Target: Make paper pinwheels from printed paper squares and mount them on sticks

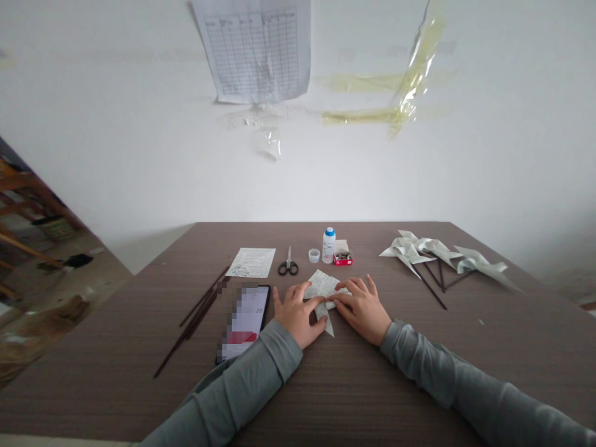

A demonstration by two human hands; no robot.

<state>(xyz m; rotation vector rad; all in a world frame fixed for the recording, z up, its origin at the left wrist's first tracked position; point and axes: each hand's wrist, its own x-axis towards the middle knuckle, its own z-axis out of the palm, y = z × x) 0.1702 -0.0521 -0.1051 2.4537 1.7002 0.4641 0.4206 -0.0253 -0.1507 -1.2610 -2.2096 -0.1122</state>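
While left grip (298,313) and right grip (363,309) press folded printed paper (323,290), fingers half-open, pinch unclear.

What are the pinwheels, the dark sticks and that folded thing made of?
The pinwheels look like matte paper, with crisp folds. The sticks seem to be thin dark wood or bamboo, though they could be plastic. The folded sheet looks like thin paper, with rows of small print.
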